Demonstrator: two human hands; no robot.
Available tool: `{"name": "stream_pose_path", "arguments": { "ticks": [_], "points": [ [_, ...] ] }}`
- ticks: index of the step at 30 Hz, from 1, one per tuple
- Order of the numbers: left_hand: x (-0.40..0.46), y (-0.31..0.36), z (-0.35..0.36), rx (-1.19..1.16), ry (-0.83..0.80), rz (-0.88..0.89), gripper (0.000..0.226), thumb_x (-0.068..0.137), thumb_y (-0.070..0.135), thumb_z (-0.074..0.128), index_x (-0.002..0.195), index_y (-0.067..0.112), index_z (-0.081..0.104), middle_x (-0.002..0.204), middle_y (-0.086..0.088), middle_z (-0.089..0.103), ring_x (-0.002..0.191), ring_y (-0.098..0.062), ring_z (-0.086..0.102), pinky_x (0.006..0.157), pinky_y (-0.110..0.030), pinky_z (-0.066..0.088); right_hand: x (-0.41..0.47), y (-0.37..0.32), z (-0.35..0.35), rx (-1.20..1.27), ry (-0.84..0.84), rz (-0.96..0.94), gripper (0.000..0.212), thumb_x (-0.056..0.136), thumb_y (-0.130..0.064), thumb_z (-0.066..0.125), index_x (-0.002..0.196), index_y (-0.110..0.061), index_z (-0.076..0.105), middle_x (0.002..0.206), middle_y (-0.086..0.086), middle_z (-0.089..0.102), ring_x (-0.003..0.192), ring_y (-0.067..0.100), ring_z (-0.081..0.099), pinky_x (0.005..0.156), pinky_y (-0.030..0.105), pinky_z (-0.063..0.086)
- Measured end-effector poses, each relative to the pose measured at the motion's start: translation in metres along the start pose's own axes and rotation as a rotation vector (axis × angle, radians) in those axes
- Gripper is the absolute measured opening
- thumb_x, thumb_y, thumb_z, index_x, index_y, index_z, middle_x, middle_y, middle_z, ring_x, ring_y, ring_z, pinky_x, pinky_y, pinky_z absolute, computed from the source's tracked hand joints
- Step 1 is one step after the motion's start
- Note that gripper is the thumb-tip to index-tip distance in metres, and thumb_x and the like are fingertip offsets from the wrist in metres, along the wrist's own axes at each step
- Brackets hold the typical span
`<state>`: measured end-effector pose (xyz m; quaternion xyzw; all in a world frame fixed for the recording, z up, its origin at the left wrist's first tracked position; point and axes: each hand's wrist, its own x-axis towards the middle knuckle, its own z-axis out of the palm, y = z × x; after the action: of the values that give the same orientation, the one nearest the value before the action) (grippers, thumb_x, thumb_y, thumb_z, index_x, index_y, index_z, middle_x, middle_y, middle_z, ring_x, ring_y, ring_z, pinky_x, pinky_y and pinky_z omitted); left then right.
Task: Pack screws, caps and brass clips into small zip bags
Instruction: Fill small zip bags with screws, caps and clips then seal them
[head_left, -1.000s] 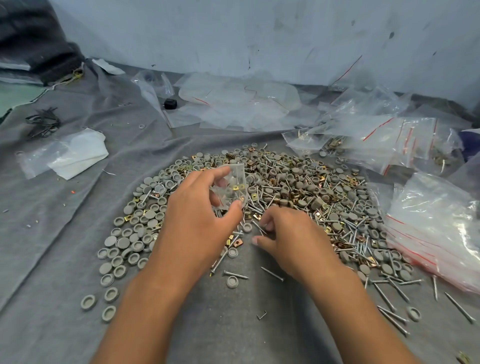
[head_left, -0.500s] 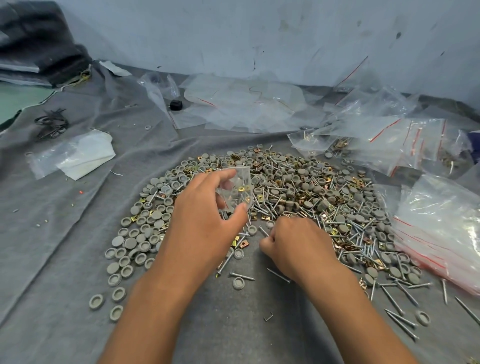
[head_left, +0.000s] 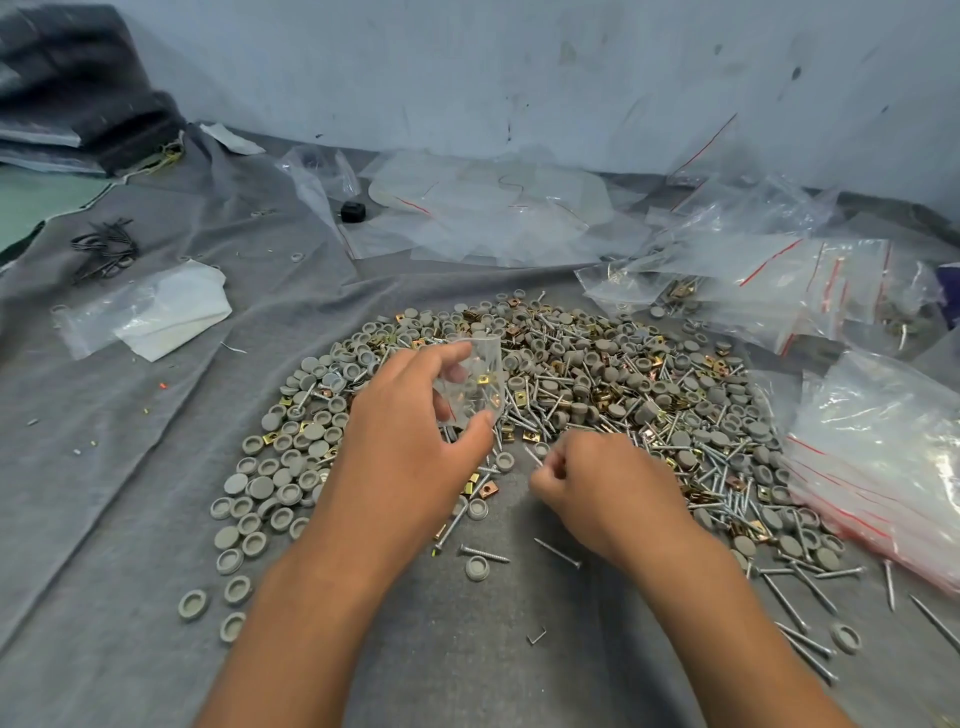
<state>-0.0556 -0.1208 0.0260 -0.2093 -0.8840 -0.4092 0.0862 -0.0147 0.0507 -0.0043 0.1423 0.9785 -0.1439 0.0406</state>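
A wide heap of grey caps, silver screws and brass clips (head_left: 597, 384) lies on the grey cloth. My left hand (head_left: 410, 457) holds a small clear zip bag (head_left: 475, 382) upright above the heap's near edge, thumb and fingers pinching its sides; at least one brass clip shows inside. Just to its right, my right hand (head_left: 608, 493) is closed low over the cloth, pinching a screw (head_left: 534, 458) whose end sticks out between the fingertips. Loose grey caps (head_left: 249, 499) spread to the left of my left wrist.
Filled zip bags with red strips (head_left: 878, 467) pile up at the right. Empty clear bags (head_left: 488, 218) lie at the back near a small black cap (head_left: 353, 212). A white sheet in plastic (head_left: 156, 312) and black wire pieces (head_left: 104, 249) sit at the left. A wall closes the back.
My right hand has drawn back from the heap toward me and closed tighter, now with a screw in its fingertips. My left hand has kept the bag in about the same place.
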Motion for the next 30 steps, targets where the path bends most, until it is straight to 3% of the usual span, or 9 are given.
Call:
{"name": "stream_pose_path", "arguments": {
  "ticks": [2,4,7,11,16,19,22,26,30],
  "points": [
    [0.000,0.000,0.000,0.006,-0.006,0.010,0.053,0.086,0.029,0.074,0.136,0.030,0.056,0.105,0.020,0.055,0.091,0.003,0.052,0.080,0.000,0.035,0.003,0.003,-0.007,0.444,0.052,-0.053,0.020,0.098,-0.035,0.055,0.082,-0.025,0.060,0.064,-0.014,0.058,0.055,0.004,0.050,0.053,0.029,0.044],
    [0.000,0.001,0.001,0.005,-0.008,0.023,0.053,0.085,0.027,0.075,0.135,0.029,0.058,0.105,0.019,0.055,0.092,0.003,0.053,0.079,0.001,0.034,0.004,-0.002,-0.019,0.904,0.154,-0.195,0.018,0.099,-0.029,0.060,0.082,-0.024,0.062,0.056,-0.016,0.044,0.050,0.001,0.037,0.048,0.023,0.037],
    [0.000,0.002,0.005,-0.007,-0.024,0.035,0.055,0.083,0.023,0.078,0.134,0.028,0.059,0.104,0.018,0.056,0.086,0.000,0.055,0.079,-0.002,0.036,0.004,-0.018,-0.024,1.134,0.248,-0.364,0.007,0.094,-0.027,0.062,0.088,-0.024,0.063,0.061,-0.015,0.038,0.054,0.003,0.034,0.049,0.020,0.033],
    [0.001,0.003,0.008,-0.014,0.005,0.032,0.046,0.084,0.023,0.076,0.126,0.028,0.061,0.107,0.017,0.056,0.086,0.000,0.055,0.078,-0.004,0.038,0.010,-0.028,-0.011,0.801,0.362,-0.341,0.004,0.095,-0.025,0.068,0.091,-0.024,0.067,0.062,-0.010,0.040,0.058,0.009,0.041,0.057,0.041,0.044],
    [0.000,0.000,0.005,-0.001,0.028,0.002,0.054,0.086,0.029,0.074,0.137,0.030,0.054,0.110,0.018,0.054,0.089,0.002,0.053,0.081,-0.001,0.035,0.010,-0.023,-0.011,0.838,0.455,-0.380,0.002,0.094,-0.029,0.069,0.092,-0.029,0.069,0.060,-0.013,0.041,0.056,0.005,0.040,0.053,0.022,0.037],
    [0.000,0.000,0.002,0.001,0.022,-0.005,0.057,0.086,0.031,0.074,0.139,0.029,0.053,0.111,0.017,0.055,0.091,0.002,0.053,0.080,0.002,0.032,0.017,-0.011,-0.011,0.892,0.485,-0.269,0.009,0.095,-0.030,0.067,0.086,-0.030,0.066,0.060,-0.015,0.046,0.054,0.002,0.042,0.051,0.018,0.037],
    [-0.001,0.000,0.000,-0.009,0.019,-0.008,0.057,0.086,0.030,0.073,0.140,0.028,0.054,0.112,0.016,0.055,0.091,0.004,0.051,0.080,0.002,0.032,0.027,0.003,-0.002,0.577,0.399,-0.110,0.008,0.094,-0.030,0.069,0.087,-0.031,0.064,0.070,-0.015,0.057,0.062,0.001,0.051,0.058,0.020,0.042],
    [-0.002,0.000,-0.002,-0.009,0.014,-0.018,0.058,0.087,0.032,0.072,0.141,0.029,0.052,0.111,0.018,0.054,0.091,0.002,0.051,0.081,0.000,0.033,0.028,0.003,0.014,0.192,0.246,-0.063,0.019,0.088,-0.044,0.073,0.103,-0.038,0.064,0.099,-0.016,0.056,0.095,0.007,0.054,0.076,0.030,0.047],
    [-0.002,-0.002,-0.003,-0.013,0.019,-0.029,0.059,0.087,0.033,0.072,0.142,0.028,0.052,0.111,0.019,0.054,0.091,0.002,0.052,0.081,0.001,0.032,0.028,-0.002,0.018,0.021,0.355,-0.090,0.018,0.089,-0.044,0.072,0.104,-0.035,0.068,0.103,-0.011,0.060,0.100,0.012,0.052,0.072,0.027,0.037]
  ]
}}
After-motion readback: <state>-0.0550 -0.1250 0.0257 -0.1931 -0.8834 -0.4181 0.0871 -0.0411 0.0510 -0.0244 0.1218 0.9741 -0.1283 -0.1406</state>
